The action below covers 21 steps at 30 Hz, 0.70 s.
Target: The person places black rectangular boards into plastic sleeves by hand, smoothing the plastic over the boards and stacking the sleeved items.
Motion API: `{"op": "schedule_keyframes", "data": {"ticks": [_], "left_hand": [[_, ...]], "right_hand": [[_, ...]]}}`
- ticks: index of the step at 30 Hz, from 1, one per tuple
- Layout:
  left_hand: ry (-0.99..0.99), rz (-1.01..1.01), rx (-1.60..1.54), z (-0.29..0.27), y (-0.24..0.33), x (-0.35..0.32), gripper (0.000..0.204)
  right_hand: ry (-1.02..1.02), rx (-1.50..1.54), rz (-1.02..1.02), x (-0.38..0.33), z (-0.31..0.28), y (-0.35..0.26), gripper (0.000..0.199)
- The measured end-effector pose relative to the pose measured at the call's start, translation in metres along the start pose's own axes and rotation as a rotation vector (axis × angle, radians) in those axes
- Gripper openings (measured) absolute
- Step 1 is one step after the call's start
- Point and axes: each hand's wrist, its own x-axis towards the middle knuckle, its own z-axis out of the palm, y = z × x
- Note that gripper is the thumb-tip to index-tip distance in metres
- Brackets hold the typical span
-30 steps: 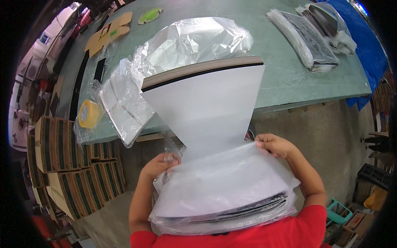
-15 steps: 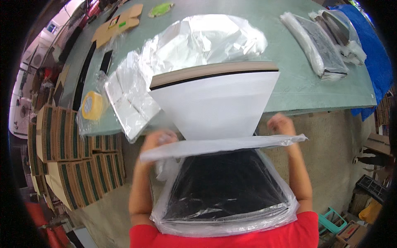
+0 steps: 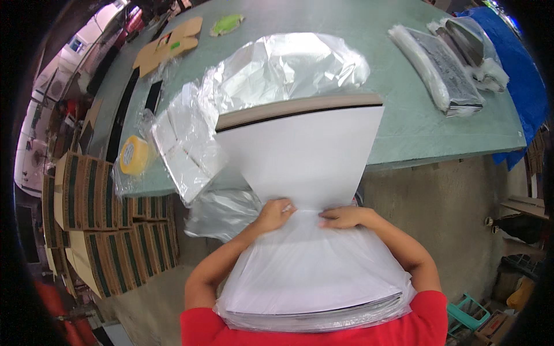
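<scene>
A thick stack of white-faced boards (image 3: 306,153) leans upright at the table's edge, its top showing pale and dark layers. Closer to my body lies another flat pile (image 3: 323,277) in clear plastic bags, with a white face on top. At the meeting point of the two, my left hand (image 3: 276,214) pinches the far edge of the top plastic bag (image 3: 311,230). My right hand (image 3: 346,217), fingers bent inward, grips the same edge a short way to the right. The exact hold of the fingertips is partly hidden.
On the green table (image 3: 415,135) lie a heap of shiny clear plastic (image 3: 288,63), a yellow tape roll (image 3: 134,155), flat cardboard (image 3: 167,46) and wrapped dark packs (image 3: 441,69). Stacked cartons (image 3: 109,248) stand at left. A teal stool (image 3: 466,311) is at lower right.
My hands have come inward from both sides to the bag's edge. The raised plastic strip is down, and the near pile's top now looks white instead of black.
</scene>
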Motion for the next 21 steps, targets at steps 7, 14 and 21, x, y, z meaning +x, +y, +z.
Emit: {"op": "schedule_keyframes", "data": {"ticks": [7, 14, 21], "left_hand": [[0.427, 0.733, -0.317, -0.123, 0.164, -0.019, 0.047], [0.351, 0.236, -0.813, -0.119, 0.135, -0.010, 0.018], [0.342, 0.131, -0.669, -0.109, 0.102, -0.003, 0.018]], "right_hand": [[0.605, 0.391, -0.710, -0.045, -0.080, -0.097, 0.052], [0.650, 0.388, -0.657, -0.072, -0.060, -0.088, 0.061], [0.448, 0.885, -0.679, -0.094, -0.054, -0.043, 0.052]]}}
